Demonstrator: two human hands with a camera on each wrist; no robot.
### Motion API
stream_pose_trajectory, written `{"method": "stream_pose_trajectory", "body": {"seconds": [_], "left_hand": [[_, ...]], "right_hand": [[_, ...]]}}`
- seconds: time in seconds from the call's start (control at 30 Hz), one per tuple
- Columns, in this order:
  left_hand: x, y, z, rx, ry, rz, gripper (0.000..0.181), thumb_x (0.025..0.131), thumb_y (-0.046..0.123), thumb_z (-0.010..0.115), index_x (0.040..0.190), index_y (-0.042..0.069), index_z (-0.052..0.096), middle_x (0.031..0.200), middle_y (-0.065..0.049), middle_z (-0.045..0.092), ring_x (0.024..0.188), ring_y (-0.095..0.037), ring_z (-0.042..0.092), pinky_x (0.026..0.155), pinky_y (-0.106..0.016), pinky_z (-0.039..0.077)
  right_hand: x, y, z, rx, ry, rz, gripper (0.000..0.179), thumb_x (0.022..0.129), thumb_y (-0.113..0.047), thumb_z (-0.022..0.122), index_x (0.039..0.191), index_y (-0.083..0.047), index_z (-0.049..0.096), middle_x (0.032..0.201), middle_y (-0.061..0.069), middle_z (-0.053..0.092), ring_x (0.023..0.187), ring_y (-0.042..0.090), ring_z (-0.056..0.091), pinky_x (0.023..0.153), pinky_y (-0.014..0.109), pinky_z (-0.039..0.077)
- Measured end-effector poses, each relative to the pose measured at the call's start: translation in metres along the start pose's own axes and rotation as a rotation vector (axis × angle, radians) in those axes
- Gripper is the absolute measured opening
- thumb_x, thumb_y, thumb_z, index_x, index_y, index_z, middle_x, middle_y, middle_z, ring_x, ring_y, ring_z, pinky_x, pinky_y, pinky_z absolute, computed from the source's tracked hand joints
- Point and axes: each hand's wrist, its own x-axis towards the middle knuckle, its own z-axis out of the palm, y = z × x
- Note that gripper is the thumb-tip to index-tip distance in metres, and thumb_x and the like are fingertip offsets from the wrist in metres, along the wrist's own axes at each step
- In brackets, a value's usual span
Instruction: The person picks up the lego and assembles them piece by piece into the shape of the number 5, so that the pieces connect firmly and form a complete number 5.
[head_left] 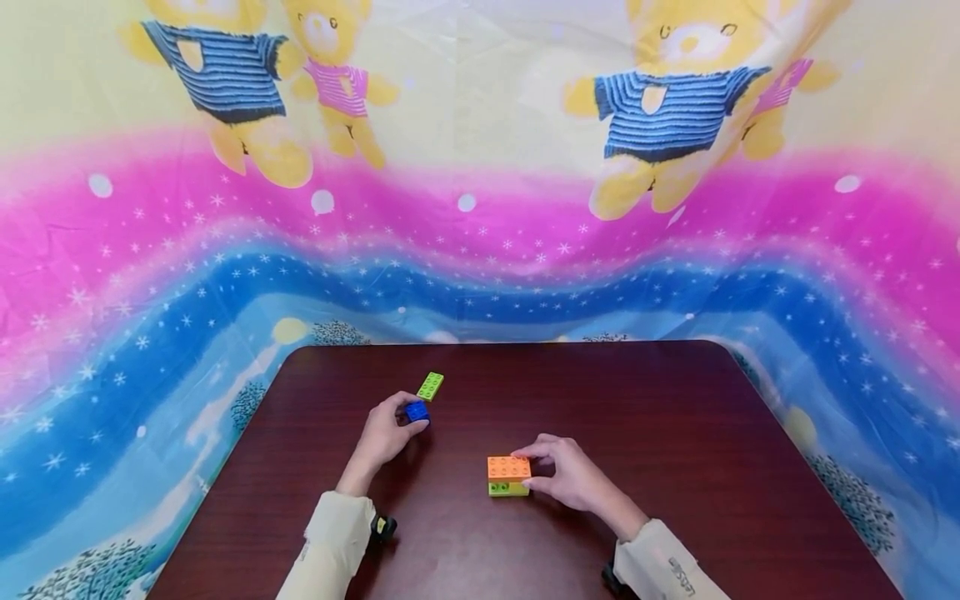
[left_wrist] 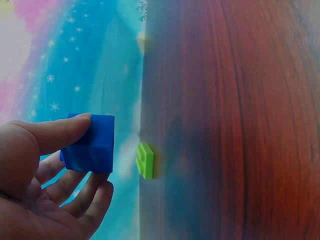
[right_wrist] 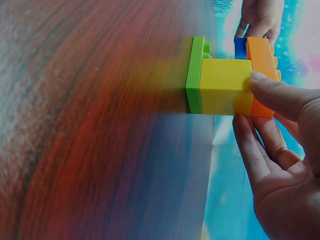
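Observation:
My left hand (head_left: 384, 435) pinches a blue toy building brick (head_left: 417, 412) between thumb and fingers. The left wrist view shows the blue brick raised off the table. Just beyond it, a flat lime-green studded plate (head_left: 431, 386) lies on the table. To the right and nearer, my right hand (head_left: 572, 475) grips a small stack of bricks from its right side. The stack has an orange brick (head_left: 501, 467) on top, a yellow brick (right_wrist: 225, 87) below it and a green plate (right_wrist: 195, 75) at the bottom. The yellow brick sits at one end of that plate, and some plate studs show beside it.
The dark reddish-brown table (head_left: 637, 400) has rounded far corners. Behind and around it hangs a cloth (head_left: 465, 233) printed with teddy bears and snowflakes. A dark strapped device (head_left: 383, 527) is on the left wrist.

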Motion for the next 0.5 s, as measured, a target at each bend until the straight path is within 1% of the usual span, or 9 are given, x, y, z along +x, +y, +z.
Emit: {"method": "stream_pose_trajectory", "body": {"seconds": [0.17,0.43,0.5], "left_hand": [[-0.004,0.008,-0.001,-0.02,-0.012,0.013,0.044,0.09,0.011,0.081,0.132,0.007,0.066,0.125,-0.017,0.07,0.108,-0.031,0.068,0.095,-0.049,0.058],[-0.01,0.022,-0.001,-0.027,-0.009,0.064,0.042,0.089,0.013,0.082,0.129,0.01,0.068,0.123,-0.014,0.07,0.101,-0.027,0.069,0.09,-0.046,0.06],[-0.012,0.025,0.0,-0.027,-0.003,0.075,0.043,0.088,0.014,0.083,0.129,0.012,0.069,0.123,-0.012,0.07,0.1,-0.026,0.069,0.09,-0.045,0.06]], "right_hand": [[-0.001,-0.001,-0.001,0.004,0.003,0.0,0.045,0.086,-0.015,0.086,0.129,-0.018,0.074,0.103,-0.007,0.064,0.1,0.018,0.069,0.088,0.039,0.061],[-0.001,-0.004,-0.002,0.019,0.004,-0.006,0.046,0.086,-0.012,0.085,0.13,-0.016,0.074,0.102,-0.007,0.064,0.1,0.018,0.07,0.088,0.038,0.061],[-0.002,-0.004,-0.002,0.023,0.004,-0.008,0.045,0.086,-0.011,0.085,0.129,-0.015,0.074,0.102,-0.007,0.064,0.1,0.019,0.069,0.088,0.038,0.061]]}}
